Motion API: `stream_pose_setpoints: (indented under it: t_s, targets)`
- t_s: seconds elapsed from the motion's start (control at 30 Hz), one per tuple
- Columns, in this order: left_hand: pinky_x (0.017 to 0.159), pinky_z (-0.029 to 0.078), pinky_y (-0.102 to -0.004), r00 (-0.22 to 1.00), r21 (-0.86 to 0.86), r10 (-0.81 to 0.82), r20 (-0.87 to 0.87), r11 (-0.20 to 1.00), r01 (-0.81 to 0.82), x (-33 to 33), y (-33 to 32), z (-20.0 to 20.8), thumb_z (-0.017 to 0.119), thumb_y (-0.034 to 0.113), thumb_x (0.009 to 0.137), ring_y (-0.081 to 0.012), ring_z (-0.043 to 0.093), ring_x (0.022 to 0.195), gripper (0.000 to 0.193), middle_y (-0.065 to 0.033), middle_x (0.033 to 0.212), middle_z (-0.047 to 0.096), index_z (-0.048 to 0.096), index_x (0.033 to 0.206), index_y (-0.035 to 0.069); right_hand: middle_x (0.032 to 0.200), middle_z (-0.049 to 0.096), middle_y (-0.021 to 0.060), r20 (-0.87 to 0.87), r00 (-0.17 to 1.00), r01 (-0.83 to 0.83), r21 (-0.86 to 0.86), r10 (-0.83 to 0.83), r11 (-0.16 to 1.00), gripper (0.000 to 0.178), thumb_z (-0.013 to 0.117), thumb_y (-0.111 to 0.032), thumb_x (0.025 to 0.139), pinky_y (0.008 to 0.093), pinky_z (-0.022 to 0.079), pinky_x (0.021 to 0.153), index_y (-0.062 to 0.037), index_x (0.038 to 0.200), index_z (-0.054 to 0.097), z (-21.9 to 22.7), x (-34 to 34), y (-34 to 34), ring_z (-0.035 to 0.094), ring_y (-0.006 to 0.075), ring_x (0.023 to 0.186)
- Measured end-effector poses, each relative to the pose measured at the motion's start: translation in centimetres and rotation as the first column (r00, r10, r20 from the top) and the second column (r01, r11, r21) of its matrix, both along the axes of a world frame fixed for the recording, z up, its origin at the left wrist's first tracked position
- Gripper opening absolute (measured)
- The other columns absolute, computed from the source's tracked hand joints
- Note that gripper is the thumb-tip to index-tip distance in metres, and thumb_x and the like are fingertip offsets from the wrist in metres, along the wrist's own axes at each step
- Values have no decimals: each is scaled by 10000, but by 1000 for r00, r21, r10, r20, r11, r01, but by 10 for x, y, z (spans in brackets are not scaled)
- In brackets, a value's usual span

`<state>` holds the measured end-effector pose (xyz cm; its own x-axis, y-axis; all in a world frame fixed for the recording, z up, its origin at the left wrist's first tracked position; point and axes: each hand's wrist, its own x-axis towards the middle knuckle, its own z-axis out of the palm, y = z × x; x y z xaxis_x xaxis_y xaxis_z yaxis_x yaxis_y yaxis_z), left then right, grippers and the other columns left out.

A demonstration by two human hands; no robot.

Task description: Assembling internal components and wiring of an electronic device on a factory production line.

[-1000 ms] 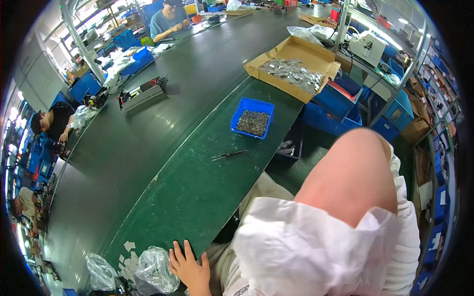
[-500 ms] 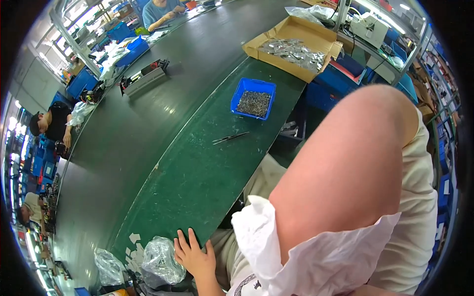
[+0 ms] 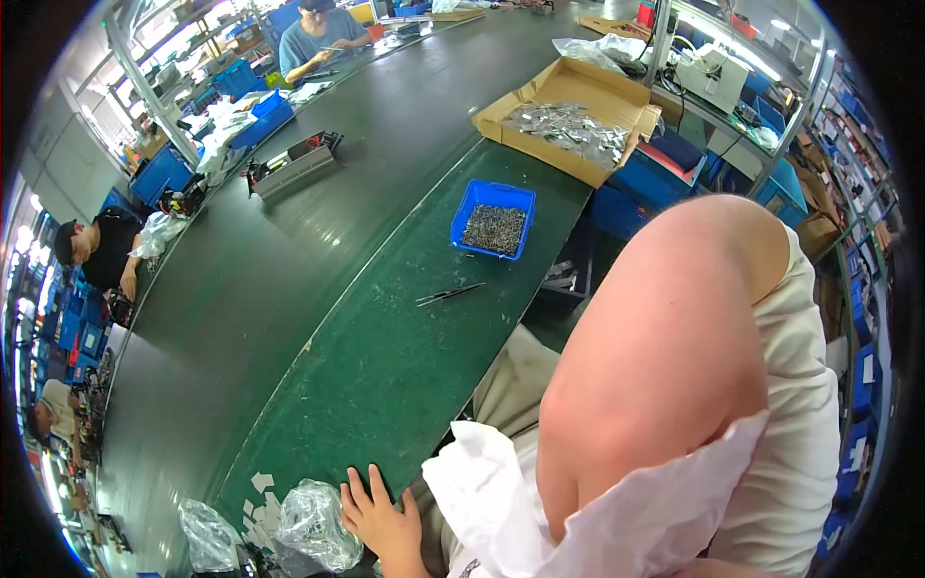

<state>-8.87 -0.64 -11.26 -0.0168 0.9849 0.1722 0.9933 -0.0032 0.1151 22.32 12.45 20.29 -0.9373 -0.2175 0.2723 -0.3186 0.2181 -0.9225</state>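
- Resting splayed and empty at the near right edge of the surface [image 3: 376, 376], the left hand [image 3: 383, 520] is beside a clear plastic bag [image 3: 316, 525].
- Right hand: out of view, grip unknown.
- Tweezers [image 3: 450, 295] lie unheld mid-surface; progress cannot be judged.

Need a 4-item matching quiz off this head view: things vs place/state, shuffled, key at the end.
1. Left hand
2. Tweezers
3. Blue tray
4. Cardboard box

A. Holds flat silvery metal pieces
B. Lying flat on the green worktop
C. Fingers spread, beside a clear plastic bag
D. Holds many small dark parts

Pairs: 1-C, 2-B, 3-D, 4-A
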Motion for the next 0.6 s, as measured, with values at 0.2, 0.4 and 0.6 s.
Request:
stream_pose_setpoints:
  t_s: [0.2, 0.4, 0.6]
  targets:
    - [1076, 310, -618, 1000, 17, -10, 19, 1000, 10, -3, 1, -2, 782, 296, 747, -442, 413, 1367, 719, -180, 1544, 435, 562, 1414, 142, 662, 552, 109, 18, 1000, 7, 1, -7, 1000, 257, 722, -119, 850, 405, 405, 527, -23, 663, 574, -1, -7, 3, 513, 307, 610]
    - [1072, 320, -606, 1000, 17, -11, 10, 1000, 11, -16, 0, -9, 781, 293, 742, -441, 421, 1361, 724, -184, 1536, 444, 561, 1415, 141, 670, 555, 109, 7, 1000, 20, -30, -20, 999, 251, 717, -123, 855, 403, 409, 537, -22, 672, 577, -9, -16, 5, 517, 304, 620]
    - [1069, 324, -603, 1000, 11, -1, -13, 1000, 1, -18, 2, 8, 762, 301, 767, -428, 425, 1365, 698, -162, 1546, 442, 564, 1420, 155, 678, 559, 108, -24, 1000, -16, -138, 13, 990, 245, 711, -127, 860, 402, 413, 547, -21, 682, 581, -24, -27, 12, 521, 301, 629]
